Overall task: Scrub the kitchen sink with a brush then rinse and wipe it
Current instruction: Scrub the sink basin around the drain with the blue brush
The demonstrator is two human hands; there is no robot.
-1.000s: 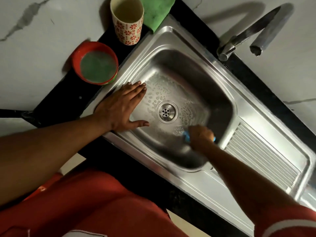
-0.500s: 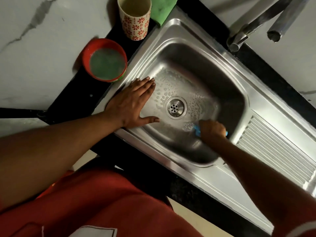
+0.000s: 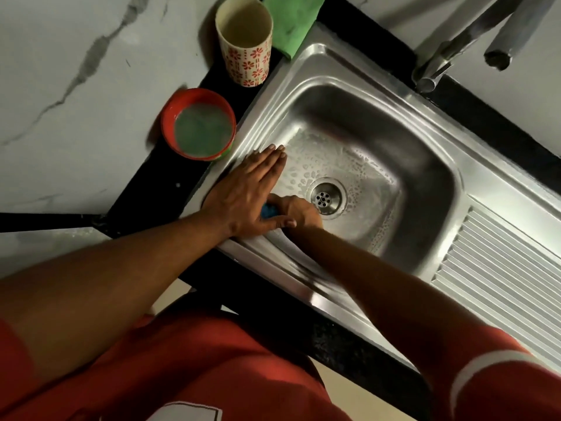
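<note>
Red cloth of a shirt (image 3: 182,375) is seen nearest, at the bottom edge, with a white band on the right sleeve (image 3: 501,372). The left hand (image 3: 249,189) is laid flat on the near left rim of the steel sink (image 3: 334,65), its fingers straight and pressed together and the thumb held out to the side. Just under that thumb the right hand (image 3: 299,212) is curled round a blue brush (image 3: 268,211). Only a small part of the brush is seen, and its bristles are probably pressed to the basin floor beside the drain (image 3: 326,199). Soap bubbles are spread over the wet floor around the drain. A ribbed draining board (image 3: 501,268) is set to the right. Beyond the rim, a red bowl (image 3: 198,124) of greenish liquid, a flowered cup (image 3: 244,41) and a green cloth (image 3: 293,19) are placed on the black counter (image 3: 158,183). A tap (image 3: 440,56) is mounted at the far corner.
</note>
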